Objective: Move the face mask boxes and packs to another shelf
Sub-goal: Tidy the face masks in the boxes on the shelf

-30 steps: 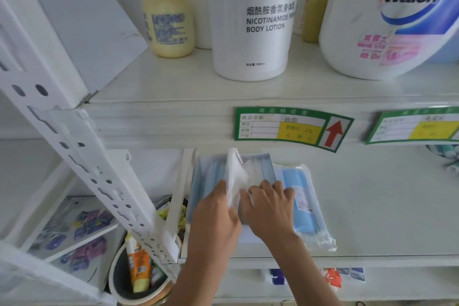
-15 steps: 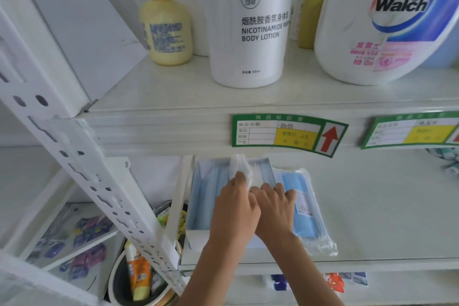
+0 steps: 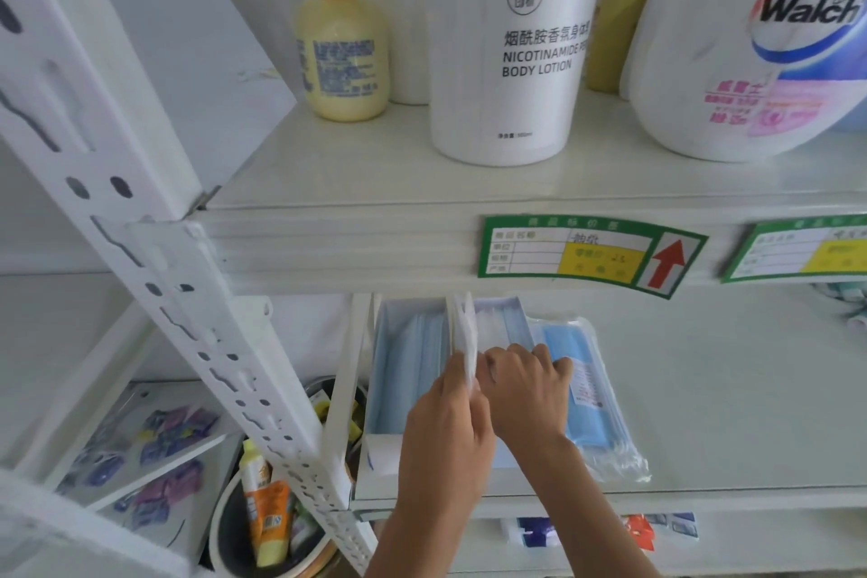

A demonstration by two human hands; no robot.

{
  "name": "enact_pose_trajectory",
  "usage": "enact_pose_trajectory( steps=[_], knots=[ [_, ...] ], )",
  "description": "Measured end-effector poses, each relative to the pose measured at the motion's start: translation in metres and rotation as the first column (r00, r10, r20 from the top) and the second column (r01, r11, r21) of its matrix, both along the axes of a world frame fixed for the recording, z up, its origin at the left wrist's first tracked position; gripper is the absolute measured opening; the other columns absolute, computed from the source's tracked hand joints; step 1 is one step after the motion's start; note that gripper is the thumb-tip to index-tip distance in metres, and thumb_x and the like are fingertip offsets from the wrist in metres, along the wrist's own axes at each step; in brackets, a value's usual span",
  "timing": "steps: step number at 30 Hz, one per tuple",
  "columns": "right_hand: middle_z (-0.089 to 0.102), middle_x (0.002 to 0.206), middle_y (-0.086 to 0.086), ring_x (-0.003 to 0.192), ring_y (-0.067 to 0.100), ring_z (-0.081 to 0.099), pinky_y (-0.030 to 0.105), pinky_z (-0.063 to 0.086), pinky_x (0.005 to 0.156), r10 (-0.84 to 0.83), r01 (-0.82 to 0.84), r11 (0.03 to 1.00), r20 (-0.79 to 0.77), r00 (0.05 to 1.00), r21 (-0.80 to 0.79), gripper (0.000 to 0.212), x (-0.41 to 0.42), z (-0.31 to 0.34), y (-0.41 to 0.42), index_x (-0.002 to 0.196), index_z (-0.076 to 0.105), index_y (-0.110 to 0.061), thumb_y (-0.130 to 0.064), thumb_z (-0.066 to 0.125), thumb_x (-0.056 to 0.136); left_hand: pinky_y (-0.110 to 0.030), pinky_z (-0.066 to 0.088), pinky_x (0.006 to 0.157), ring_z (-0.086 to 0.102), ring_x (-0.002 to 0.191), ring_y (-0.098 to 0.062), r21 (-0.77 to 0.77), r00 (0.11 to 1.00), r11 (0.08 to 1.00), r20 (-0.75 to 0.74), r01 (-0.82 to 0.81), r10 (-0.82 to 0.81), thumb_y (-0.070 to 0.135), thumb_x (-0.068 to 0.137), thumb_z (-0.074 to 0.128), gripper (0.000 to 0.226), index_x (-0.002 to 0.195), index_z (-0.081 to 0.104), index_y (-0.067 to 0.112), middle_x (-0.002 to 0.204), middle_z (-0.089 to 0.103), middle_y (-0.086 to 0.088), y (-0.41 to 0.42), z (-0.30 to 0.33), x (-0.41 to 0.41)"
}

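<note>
Both hands work at the mask box [image 3: 408, 371] on the lower shelf [image 3: 727, 413], under the shelf edge w/ the green price label [image 3: 591, 256]. Box sits at the shelf's left end, against the white divider [image 3: 349, 390]; its white lid flap [image 3: 462, 338] stands upright.

Hand state:
- Left hand [image 3: 445, 427]: thumb and fingers pinching the lower part of the flap.
- Right hand [image 3: 525, 394]: fingers curled together, pressing down on the box's right half. Whether they grip anything underneath cannot be told; the knuckles hide it.

Risks from here (judgement):
- Flap is thin card. Lifting the box by the flap alone could tear it or tip the box, spilling loose masks.
- Low clearance under the upper shelf; a raised flap may catch the shelf edge on withdrawal.
- Mask pack [image 3: 586, 394] lies flat, touching the box's right side and partly under the right wrist. Sliding the box out may drag the pack toward the front lip. Film wrap is slick, so it could fall.

Containers:
- Box: open, holds stacked pale blue masks; approx. full on the left half.
- Pack: sealed clear film, blue masks inside.
- Round tub [image 3: 262, 530] below left: holds tubes, one orange and yellow. Not part of task.

Upper shelf carries a body lotion bottle [image 3: 506, 61] and a Walch jug [image 3: 750, 47]; no masks up there.
</note>
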State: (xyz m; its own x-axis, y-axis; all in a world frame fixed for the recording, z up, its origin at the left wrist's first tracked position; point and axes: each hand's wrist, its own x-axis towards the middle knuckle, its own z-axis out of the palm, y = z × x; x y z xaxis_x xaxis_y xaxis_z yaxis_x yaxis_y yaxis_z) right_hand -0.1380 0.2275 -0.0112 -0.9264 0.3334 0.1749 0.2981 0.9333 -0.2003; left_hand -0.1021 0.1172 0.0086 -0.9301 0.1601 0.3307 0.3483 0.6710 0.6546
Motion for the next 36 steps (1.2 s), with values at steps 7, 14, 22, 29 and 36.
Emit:
enact_pose_trajectory(
  steps=[7,14,22,29,36],
  knots=[
    [0.062,0.078,-0.009,0.083,0.016,0.045,0.036,0.032,0.078,0.012,-0.01,0.996,0.018,1.0,-0.091,0.028,-0.001,0.0,0.004,0.081,0.067,-0.03,-0.039,0.041,0.088,-0.025,0.033,0.056,0.044,0.063,-0.016,-0.249,0.99,0.963,0.063,-0.104,0.124,0.027,0.102,0.04,0.022,0.108,0.059,0.018,0.073,0.047,0.004,0.009,0.012,-0.019],
    [0.061,0.083,-0.011,0.087,0.017,0.048,0.035,0.03,0.077,0.086,-0.08,0.989,0.044,0.995,-0.12,0.009,0.004,0.001,0.011,0.082,0.063,-0.03,-0.035,0.056,0.079,-0.029,0.04,0.058,0.065,0.071,-0.02,-0.226,0.991,0.966,0.028,-0.122,0.131,0.031,0.104,0.04,0.03,0.129,0.053,0.022,0.086,0.07,-0.001,0.016,-0.001,-0.025],
    [0.042,0.072,-0.016,0.076,0.015,0.038,0.035,0.03,0.075,0.156,-0.166,0.979,-0.088,0.984,-0.122,0.03,0.016,-0.009,0.014,0.071,0.038,-0.035,-0.016,0.06,0.078,-0.032,0.037,0.057,0.067,0.07,-0.023,-0.312,0.991,0.943,0.017,-0.117,0.129,0.039,0.102,0.036,0.059,0.157,0.021,0.023,0.081,0.071,-0.001,0.018,-0.004,-0.02],
    [0.052,0.08,-0.018,0.081,0.012,0.039,0.035,0.031,0.079,0.209,-0.235,0.956,-0.15,0.966,-0.178,0.015,0.025,-0.014,0.018,0.07,0.043,-0.038,-0.033,0.041,0.084,-0.034,0.032,0.066,0.042,0.071,-0.021,-0.437,0.989,0.888,-0.042,-0.143,0.139,0.029,0.093,0.041,0.023,0.086,0.06,0.016,0.071,0.05,-0.003,0.018,0.011,-0.028],
    [0.056,0.083,-0.016,0.085,0.013,0.04,0.036,0.032,0.083,0.184,-0.208,0.959,-0.135,0.974,-0.193,0.02,0.023,-0.018,0.018,0.073,0.049,-0.037,-0.029,0.044,0.091,-0.022,0.029,0.041,0.052,0.046,-0.017,-0.305,0.983,0.937,-0.121,-0.172,0.141,0.022,0.088,0.068,0.009,0.092,0.066,0.014,0.068,0.062,0.0,0.02,0.006,-0.025]
  ],
)
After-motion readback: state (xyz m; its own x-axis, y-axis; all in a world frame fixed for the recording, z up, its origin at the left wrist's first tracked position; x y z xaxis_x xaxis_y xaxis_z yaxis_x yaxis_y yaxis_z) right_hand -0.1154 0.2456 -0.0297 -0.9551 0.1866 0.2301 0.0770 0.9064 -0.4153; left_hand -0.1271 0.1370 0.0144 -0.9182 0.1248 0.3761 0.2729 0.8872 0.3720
